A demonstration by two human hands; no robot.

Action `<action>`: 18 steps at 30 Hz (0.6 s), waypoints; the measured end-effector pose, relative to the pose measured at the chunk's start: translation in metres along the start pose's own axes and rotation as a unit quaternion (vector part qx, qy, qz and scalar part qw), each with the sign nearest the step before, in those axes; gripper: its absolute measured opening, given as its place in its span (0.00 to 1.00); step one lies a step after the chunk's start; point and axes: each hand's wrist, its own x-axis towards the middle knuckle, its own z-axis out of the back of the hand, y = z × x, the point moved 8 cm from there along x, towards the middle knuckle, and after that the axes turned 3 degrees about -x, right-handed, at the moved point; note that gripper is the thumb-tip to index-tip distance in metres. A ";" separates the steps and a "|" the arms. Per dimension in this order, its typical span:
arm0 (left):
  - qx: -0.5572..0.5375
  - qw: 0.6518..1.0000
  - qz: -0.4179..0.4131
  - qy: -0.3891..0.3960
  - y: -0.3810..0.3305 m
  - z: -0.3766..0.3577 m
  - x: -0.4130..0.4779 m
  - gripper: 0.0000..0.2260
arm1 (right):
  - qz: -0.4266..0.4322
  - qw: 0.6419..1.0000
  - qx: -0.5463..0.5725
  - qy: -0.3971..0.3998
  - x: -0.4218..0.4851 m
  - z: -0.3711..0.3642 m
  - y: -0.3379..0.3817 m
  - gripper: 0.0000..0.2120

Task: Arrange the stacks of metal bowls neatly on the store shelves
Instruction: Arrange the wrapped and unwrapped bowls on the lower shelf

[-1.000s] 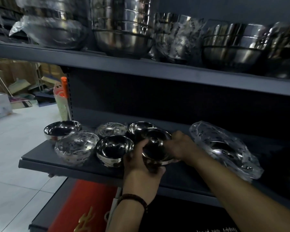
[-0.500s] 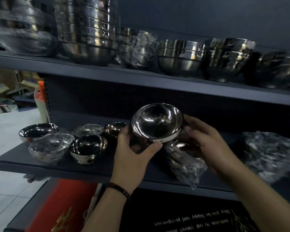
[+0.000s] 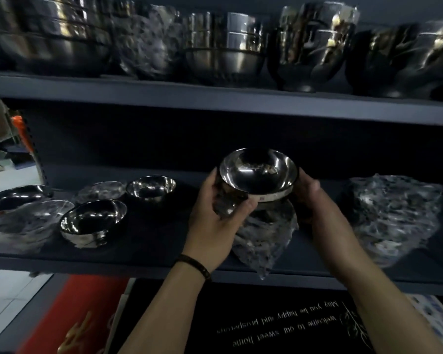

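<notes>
We find the bowl point(image 3: 258, 175) held above the lower shelf point(image 3: 151, 241). The left hand point(image 3: 215, 221) and right hand point(image 3: 315, 200) have their fingers clamped on its 9 and 3 o'clock sides. Plastic wrap point(image 3: 264, 238) hangs to the front edge. Bare shelf separates the loose bowls point(image 3: 92, 221) at 9 o'clock from the wrapped bundle point(image 3: 394, 215) at 3 o'clock.

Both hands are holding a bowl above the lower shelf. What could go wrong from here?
1. The bowl is tilted and gripped only at its sides by the left hand and right hand; smooth steel might slip.
2. The loose plastic wrap hanging beneath it trails over the front edge of the lower shelf and could snag or drag.
3. Setting it down leftward could knock the unwrapped bowl standing nearest on that side.
</notes>
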 end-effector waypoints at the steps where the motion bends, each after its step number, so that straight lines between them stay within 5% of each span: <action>1: 0.007 1.000 0.002 0.003 0.002 -0.002 0.004 0.36 | -0.004 1.000 0.002 -0.001 0.003 0.001 -0.003 0.37; 6: 0.068 0.998 0.007 0.008 0.016 -0.010 0.016 0.26 | -0.037 0.999 0.014 0.010 0.000 -0.001 -0.026 0.28; 13: 0.096 0.994 0.041 0.032 0.042 -0.021 0.010 0.19 | -0.075 0.997 0.024 -0.017 -0.011 0.002 -0.046 0.38; 18: 0.086 0.995 0.037 0.040 0.039 -0.023 0.007 0.22 | -0.075 0.997 0.032 -0.012 -0.012 0.003 -0.044 0.35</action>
